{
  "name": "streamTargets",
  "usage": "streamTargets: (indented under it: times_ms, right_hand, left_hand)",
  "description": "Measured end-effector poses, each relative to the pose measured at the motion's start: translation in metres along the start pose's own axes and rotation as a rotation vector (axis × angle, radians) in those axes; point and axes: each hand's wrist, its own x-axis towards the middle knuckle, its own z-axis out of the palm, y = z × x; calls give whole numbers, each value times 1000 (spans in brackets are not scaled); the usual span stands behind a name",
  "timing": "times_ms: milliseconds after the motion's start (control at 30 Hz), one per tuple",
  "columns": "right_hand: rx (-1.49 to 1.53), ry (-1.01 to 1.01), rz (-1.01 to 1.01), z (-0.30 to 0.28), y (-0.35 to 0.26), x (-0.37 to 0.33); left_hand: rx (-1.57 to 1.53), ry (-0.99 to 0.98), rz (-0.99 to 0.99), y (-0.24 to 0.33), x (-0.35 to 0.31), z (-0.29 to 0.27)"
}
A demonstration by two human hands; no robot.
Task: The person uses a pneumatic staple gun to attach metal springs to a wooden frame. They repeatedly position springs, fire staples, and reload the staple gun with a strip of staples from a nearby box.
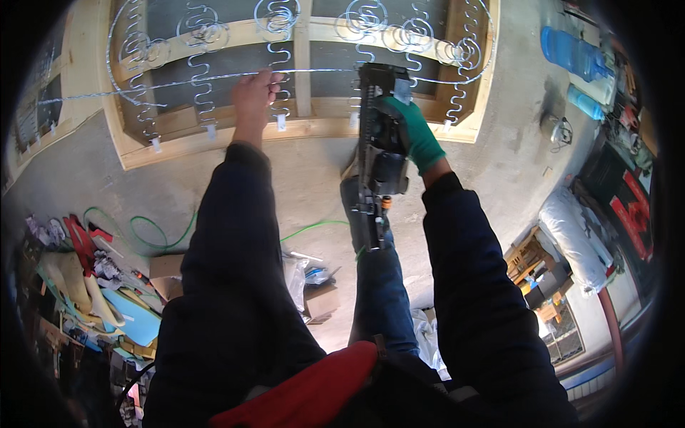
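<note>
My bare left hand (255,98) is closed on a long silvery wire (314,70), with its fingers curled at the wire's middle. The wire runs sideways across several zigzag springs (202,93), which span a pale wooden frame (193,150). In its green glove, my right hand (415,132) grips a black pneumatic fastening gun (385,143). The gun's upper end sits over the wire and one spring, hiding where they meet. Coil springs (277,16) stand further back, with a curved border wire (492,50) around them.
A green air hose (160,246) loops over the concrete floor. Cardboard boxes (321,301) and piled scraps (132,314) lie at the lower left. At the right are a blue water bottle (571,53) and a plastic-wrapped bundle (571,239). My leg (382,285) stands below the gun.
</note>
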Motion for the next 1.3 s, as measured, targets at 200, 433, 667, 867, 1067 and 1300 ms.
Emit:
streamTargets:
  times_ms: [200,433,667,867,1067,1300]
  right_hand:
    - [28,-78,13,4,1,-10]
    - [-195,-290,5,53,31,0]
    - [20,-255,6,129,38,-13]
    - [-26,-197,44,162,27,-5]
    - [-31,-85,-29,173,22,3]
    - [-181,-60,-61,158,27,15]
  left_hand:
    - [-81,194,92,24,-7,-24]
    - [20,171,80,53,1,-67]
    - [93,137,22,54,1,-99]
    - [100,103,58,45,5,-107]
    - [106,70,21,41,7,-110]
    - [117,125,18,38,2,-107]
